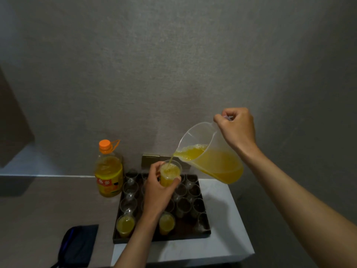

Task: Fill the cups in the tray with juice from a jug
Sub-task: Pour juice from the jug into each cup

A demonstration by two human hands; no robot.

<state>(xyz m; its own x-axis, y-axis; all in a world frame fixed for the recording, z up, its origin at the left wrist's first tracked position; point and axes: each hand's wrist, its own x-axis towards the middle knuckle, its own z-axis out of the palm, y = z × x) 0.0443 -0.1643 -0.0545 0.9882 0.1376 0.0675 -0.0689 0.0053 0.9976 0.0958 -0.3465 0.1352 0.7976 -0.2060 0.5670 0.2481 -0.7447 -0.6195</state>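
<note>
The right hand [236, 128] holds the tipped jug [208, 159]. Juice [170, 161] runs into a cup [170, 175] held by the left hand [158, 192] above the tray [204, 232].

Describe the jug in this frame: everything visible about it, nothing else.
The jug is a clear, see-through plastic pitcher with a wide open mouth, a pouring lip and a handle at its back. It is held in the air above the far right corner of the tray, tipped steeply to the left. The right hand grips its handle. Yellow-orange juice, frothy at the surface, fills its lower side and runs off the lip in a thin stream into the cup held by the left hand.
</note>
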